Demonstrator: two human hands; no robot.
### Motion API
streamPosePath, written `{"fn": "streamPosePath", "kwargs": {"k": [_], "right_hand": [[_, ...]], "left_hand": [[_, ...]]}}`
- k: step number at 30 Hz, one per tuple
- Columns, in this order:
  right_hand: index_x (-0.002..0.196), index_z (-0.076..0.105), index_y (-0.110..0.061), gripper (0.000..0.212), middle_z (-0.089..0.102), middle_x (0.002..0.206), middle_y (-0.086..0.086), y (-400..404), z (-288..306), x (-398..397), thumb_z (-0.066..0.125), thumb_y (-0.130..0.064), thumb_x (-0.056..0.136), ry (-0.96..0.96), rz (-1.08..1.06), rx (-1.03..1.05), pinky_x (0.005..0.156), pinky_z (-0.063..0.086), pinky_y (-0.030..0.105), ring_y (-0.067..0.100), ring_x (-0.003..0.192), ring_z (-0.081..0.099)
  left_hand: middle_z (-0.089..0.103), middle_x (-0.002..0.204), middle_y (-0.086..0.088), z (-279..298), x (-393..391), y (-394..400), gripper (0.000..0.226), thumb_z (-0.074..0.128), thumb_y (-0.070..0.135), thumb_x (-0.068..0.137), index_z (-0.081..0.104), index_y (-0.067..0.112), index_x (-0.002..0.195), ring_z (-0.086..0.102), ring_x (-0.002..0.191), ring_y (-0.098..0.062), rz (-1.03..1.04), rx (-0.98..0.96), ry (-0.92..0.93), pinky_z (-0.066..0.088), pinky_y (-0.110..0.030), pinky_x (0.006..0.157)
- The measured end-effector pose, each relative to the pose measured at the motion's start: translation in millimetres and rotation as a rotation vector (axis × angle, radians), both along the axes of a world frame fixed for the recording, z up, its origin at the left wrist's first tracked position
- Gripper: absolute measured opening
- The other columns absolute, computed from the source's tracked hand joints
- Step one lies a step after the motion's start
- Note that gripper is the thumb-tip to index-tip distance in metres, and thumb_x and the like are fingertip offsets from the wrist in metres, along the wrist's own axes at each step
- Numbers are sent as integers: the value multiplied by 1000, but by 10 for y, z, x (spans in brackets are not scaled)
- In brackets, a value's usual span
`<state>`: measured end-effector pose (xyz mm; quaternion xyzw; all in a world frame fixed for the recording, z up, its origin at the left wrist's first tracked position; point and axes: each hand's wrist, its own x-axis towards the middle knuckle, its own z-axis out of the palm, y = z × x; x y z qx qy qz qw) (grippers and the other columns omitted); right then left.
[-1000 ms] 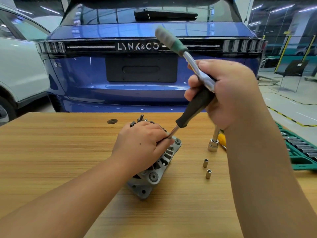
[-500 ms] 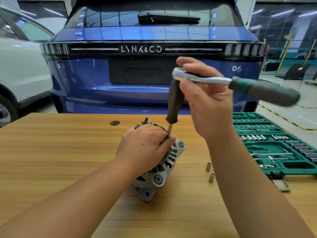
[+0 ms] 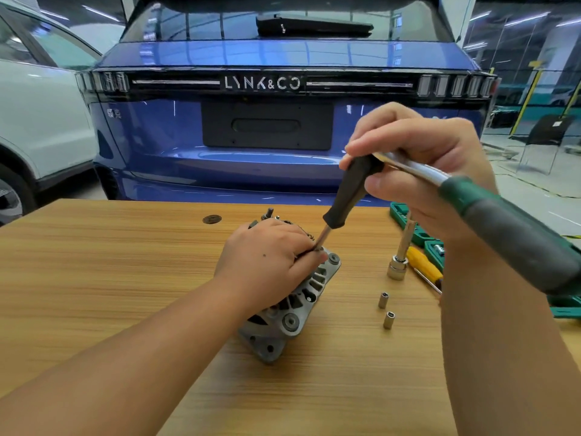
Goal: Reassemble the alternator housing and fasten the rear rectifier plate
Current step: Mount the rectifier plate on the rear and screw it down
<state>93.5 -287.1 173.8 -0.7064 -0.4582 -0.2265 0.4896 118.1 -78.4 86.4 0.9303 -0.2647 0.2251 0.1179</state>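
The grey alternator (image 3: 292, 319) lies tilted on the wooden table (image 3: 110, 272), its ribbed housing facing me. My left hand (image 3: 267, 259) rests over its top and pinches the metal shaft of a black-handled extension driver (image 3: 349, 196) where the tip meets the housing. My right hand (image 3: 421, 165) grips the driver's top together with the head of a ratchet wrench (image 3: 503, 228), whose green-and-grey handle points toward the lower right. The fastener under the tip is hidden by my left fingers.
Two small sockets (image 3: 383, 299) (image 3: 389, 320) stand right of the alternator. A socket on an extension bar (image 3: 398, 268) and a yellow screwdriver (image 3: 423, 268) lie beyond them. A green tool case (image 3: 421, 237) sits at the right edge. A blue car (image 3: 157, 136) stands behind the table.
The ratchet handle has swung from upper left round to the right, then down toward the lower right. The driver now leans more to the right. My left hand stays on the alternator.
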Motion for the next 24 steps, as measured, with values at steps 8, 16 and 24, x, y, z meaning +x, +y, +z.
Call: {"fn": "streamPosePath", "kwargs": {"k": [8,16,24], "right_hand": [[92,74,-24,30,54,57,-10,277,115,-250,64,-51,89,-119,-836,-171,50,42,30,10,55,52],[105,73,-21,46,71,94,11,-35,156,-228,92,-25,63,182,-51,-87,74,61,34,36,85,67],[88,79,-12,8,70,68,8,154,87,-82,76,-13,80,461,-90,283,75,61,46,23,66,70]], "left_hand": [[64,98,24,9,-38,-11,54,25,67,92,72,41,101,54,101,-4,2,34,-16,40,-33,78],[56,99,23,1,-41,-14,50,29,68,92,69,39,101,53,100,-1,-4,-22,98,46,-35,77],[61,95,25,3,-41,-24,56,24,67,92,72,40,100,53,98,-2,6,18,-33,33,-31,74]]}}
